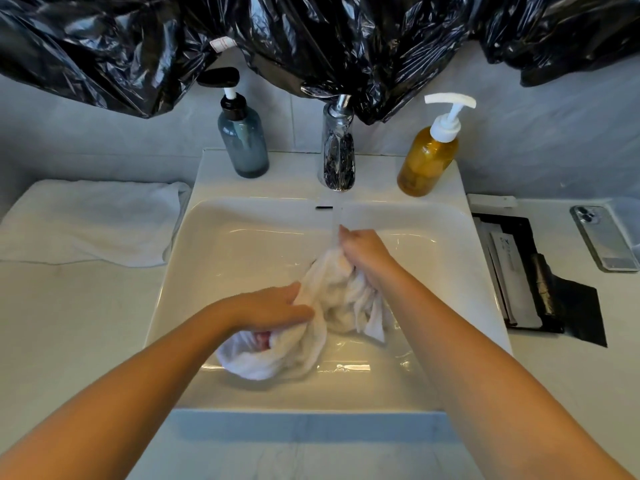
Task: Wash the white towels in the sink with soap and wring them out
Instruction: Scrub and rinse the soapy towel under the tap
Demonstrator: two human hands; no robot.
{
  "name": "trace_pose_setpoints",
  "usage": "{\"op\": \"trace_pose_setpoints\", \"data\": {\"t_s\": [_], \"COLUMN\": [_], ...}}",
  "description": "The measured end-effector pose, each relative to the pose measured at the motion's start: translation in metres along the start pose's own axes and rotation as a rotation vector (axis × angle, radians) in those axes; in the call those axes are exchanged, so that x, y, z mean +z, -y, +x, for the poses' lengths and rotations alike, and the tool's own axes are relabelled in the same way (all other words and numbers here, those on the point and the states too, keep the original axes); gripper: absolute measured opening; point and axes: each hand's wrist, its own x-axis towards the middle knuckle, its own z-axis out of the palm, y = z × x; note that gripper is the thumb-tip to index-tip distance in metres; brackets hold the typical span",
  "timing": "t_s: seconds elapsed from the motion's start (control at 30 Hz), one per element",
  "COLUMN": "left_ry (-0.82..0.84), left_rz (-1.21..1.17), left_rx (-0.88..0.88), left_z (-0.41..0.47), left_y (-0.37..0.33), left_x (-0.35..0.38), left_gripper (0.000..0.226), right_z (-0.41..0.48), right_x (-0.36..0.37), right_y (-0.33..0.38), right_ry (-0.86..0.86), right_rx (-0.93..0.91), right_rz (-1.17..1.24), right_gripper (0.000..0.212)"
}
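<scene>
Location type: bathroom vanity. Identifying features: a white ceramic sink [298, 174] set into a pale counter [69, 323], a chrome tap [337, 147] with water running, and a tiled wall [536, 133] behind. A dark pump bottle [244, 140] and an amber pump bottle [427, 161] stand on the sink ledge. A folded white towel [90, 220] lies left of the sink; a black tray [519, 223] of sachets [512, 268] (labels unreadable) lies right.

Glossy white sink [221, 244]; chrome faucet [337, 147]; terry-cloth towel [332, 299].
</scene>
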Motion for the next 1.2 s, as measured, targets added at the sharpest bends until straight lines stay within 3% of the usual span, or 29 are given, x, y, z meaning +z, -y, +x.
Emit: {"op": "trace_pose_setpoints", "data": {"t_s": [0.07,0.1,0.17,0.2,0.27,0.4,0.5,0.6,0.67,0.8,0.93,1.03,1.2], "left_ry": [0.104,0.089,-0.087,-0.203,-0.314,-0.282,-0.354,-0.437,-0.471,-0.539,-0.702,-0.812,-0.869], "left_rz": [-0.066,-0.004,0.113,0.104,-0.042,-0.214,-0.473,-0.637,-0.722,-0.772,-0.725,-0.706,-0.747], "left_rx": [-0.082,-0.074,-0.018,0.044,0.154,0.148,0.160,0.173,0.183,0.294,0.312,0.329,0.394], "left_z": [-0.011,-0.011,-0.001,0.005,0.018,0.029,0.032,0.037,0.034,0.035,0.043,0.053,0.059], "left_y": [-0.003,-0.007,-0.016,-0.022,-0.039,-0.067,-0.067,-0.057,-0.056,-0.047,-0.038,-0.043,-0.056], "left_x": [-0.010,-0.019,-0.028,-0.030,-0.028,-0.022,-0.025,-0.029,-0.029,-0.025,-0.017,-0.002,0.022], "left_gripper": [0.022,0.035,0.066,0.069,0.064,0.049,0.053,0.052,0.028,0.019,0.014,0.017,0.021], "right_z": [-0.003,-0.004,-0.003,-0.003,-0.002,-0.002,-0.016,-0.030,-0.033,-0.028,-0.028,-0.028,-0.011], "right_x": [0.001,0.002,0.003,0.003,0.000,-0.018,-0.027,-0.026,-0.019,-0.011,-0.007,0.010,0.021], "right_y": [-0.001,0.000,0.006,0.011,0.017,0.002,-0.017,-0.035,-0.041,-0.032,-0.020,-0.011,0.002], "right_ry": [0.070,0.087,0.095,0.099,0.095,-0.028,0.047,0.139,0.133,0.008,-0.111,-0.132,-0.211], "right_rx": [0.048,0.077,0.107,0.113,0.095,-0.023,-0.127,-0.242,-0.238,-0.181,-0.084,-0.032,0.018], "right_rz": [0.011,0.036,0.071,0.074,0.129,0.187,0.208,0.253,0.228,0.337,0.632,0.634,0.661], "right_gripper": [0.047,0.049,0.054,0.055,0.049,0.033,0.029,0.042,0.054,0.033,0.014,0.028,0.033]}}
